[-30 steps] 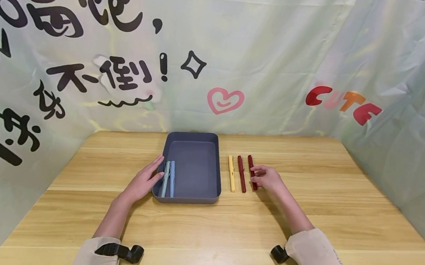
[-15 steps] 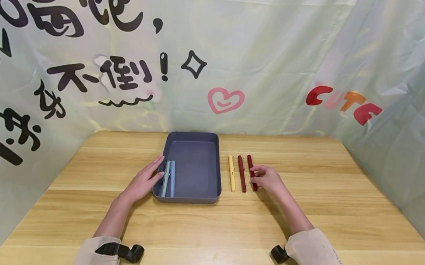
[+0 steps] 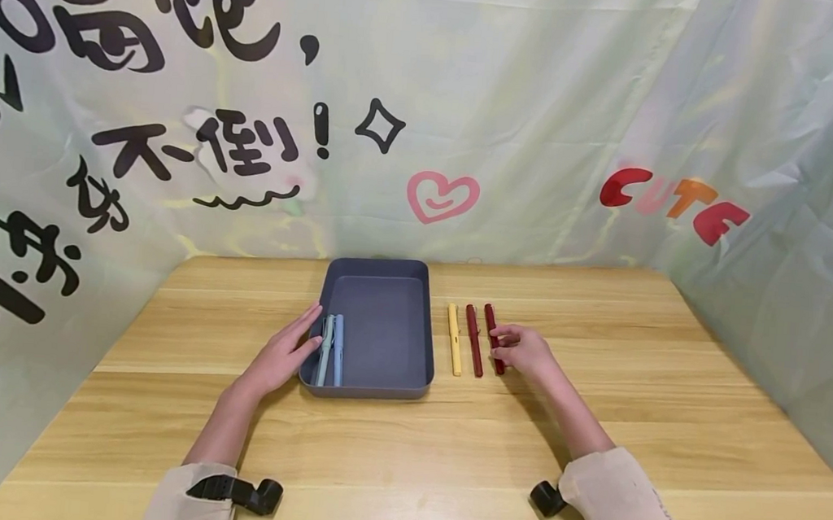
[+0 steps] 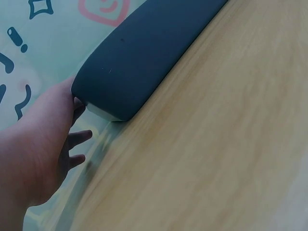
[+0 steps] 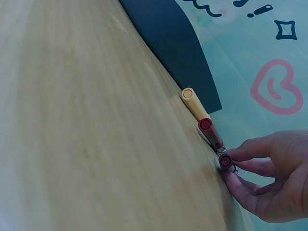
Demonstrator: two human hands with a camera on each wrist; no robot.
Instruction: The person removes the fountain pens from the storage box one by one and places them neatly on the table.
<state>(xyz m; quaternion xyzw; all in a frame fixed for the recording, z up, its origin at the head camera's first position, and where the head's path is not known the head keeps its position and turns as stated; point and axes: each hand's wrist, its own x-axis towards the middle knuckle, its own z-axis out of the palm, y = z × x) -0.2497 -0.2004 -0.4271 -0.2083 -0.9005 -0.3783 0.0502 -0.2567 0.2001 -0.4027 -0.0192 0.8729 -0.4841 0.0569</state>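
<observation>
In the head view, my left hand (image 3: pixel 278 357) is at the left side of a dark blue-grey tray (image 3: pixel 389 323), its thumb over the rim and its fingers extended along the outside. The left wrist view has that hand (image 4: pixel 43 144) at the tray's corner, the thumb tip hidden behind the wall. A grey-green pen (image 3: pixel 324 351) and a light blue pen (image 3: pixel 338 352) lie side by side inside the tray, near that hand. My right hand (image 3: pixel 523 350) pinches the rightmost dark red pen (image 5: pixel 225 161) between thumb and fingers, low over the table.
Between the tray and my right hand, a yellow pen (image 3: pixel 454 340) and another dark red pen (image 3: pixel 474 342) lie roughly parallel on the wooden table (image 3: pixel 400 471). Behind the table hangs a printed cloth (image 3: pixel 530 122). Both sleeves carry black wrist cameras.
</observation>
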